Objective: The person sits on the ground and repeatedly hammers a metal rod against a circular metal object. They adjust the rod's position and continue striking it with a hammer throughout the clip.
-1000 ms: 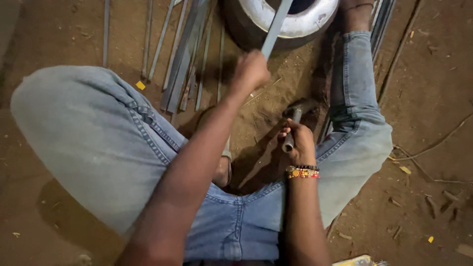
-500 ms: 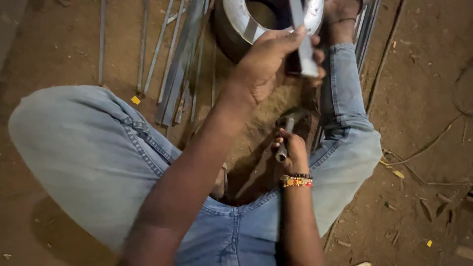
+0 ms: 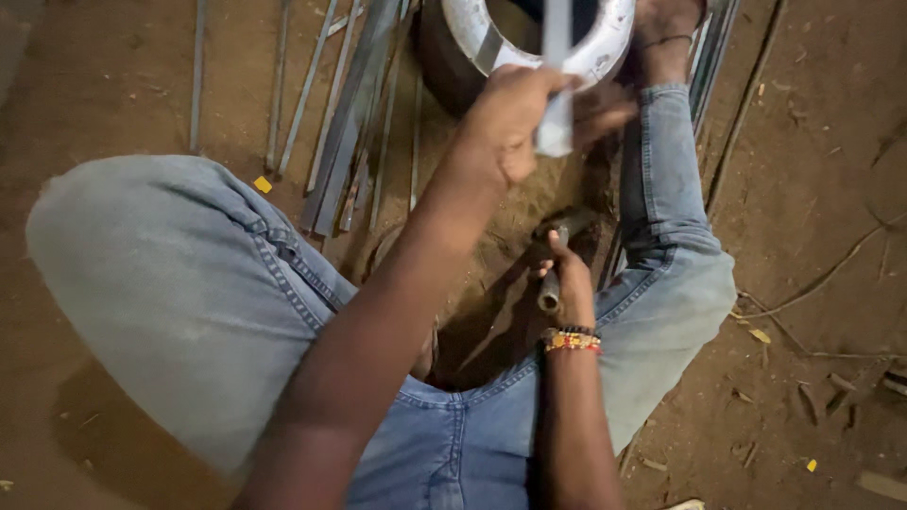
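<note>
I sit on a dirt floor in blue jeans with my knees spread. My left hand (image 3: 510, 118) is raised and closed around a flat grey metal strip (image 3: 556, 123), which rises toward the top edge of the view. My right hand (image 3: 567, 279), with a beaded bracelet at the wrist, grips the handle of a hammer (image 3: 557, 236) low between my legs, its dark head resting near the ground. A coil of metal strip (image 3: 605, 42) stands just beyond my left hand, beside my bare foot (image 3: 666, 28).
Several long flat metal strips (image 3: 350, 142) lie on the dirt at the upper left, with thin rods beside them. More strips (image 3: 713, 57) run along the right of my leg. Dry leaves and twigs litter the ground at the right.
My left hand has lifted the metal strip up and to the right, toward the coil. My right hand has stayed low with the hammer.
</note>
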